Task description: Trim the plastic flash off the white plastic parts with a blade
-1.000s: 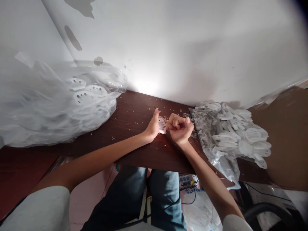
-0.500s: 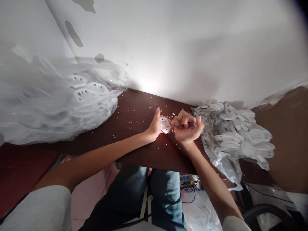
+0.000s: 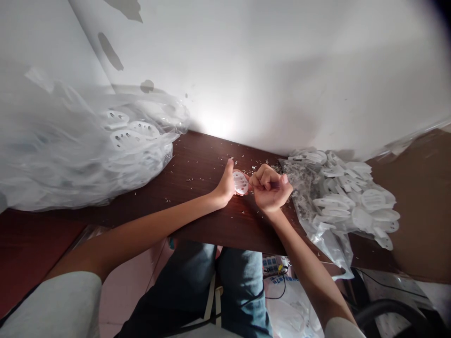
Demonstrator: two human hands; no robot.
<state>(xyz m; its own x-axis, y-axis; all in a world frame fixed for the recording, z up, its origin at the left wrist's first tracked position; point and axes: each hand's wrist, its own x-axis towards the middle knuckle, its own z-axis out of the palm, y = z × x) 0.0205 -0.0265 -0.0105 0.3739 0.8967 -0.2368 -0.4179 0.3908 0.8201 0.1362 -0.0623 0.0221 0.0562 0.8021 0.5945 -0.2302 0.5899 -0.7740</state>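
Disc (image 3: 241,182), one; left hand (image 3: 224,187), right hand (image 3: 269,190)

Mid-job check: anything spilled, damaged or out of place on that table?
Yes. Small white flecks litter the table around the left hand and right hand, thickest beside the right bag. That bag lies open, with white parts heaped out over the plastic. The left hand pinches a white disc; it looks intact.

A bulging plastic bag (image 3: 88,155) blocks the table's left, a spilled bag of white plates (image 3: 345,202) the right. Between them the tabletop (image 3: 197,164) lies open around the left hand (image 3: 223,188), the small plate (image 3: 240,182) it grips and the right hand (image 3: 269,190), ending at the far wall (image 3: 246,70).
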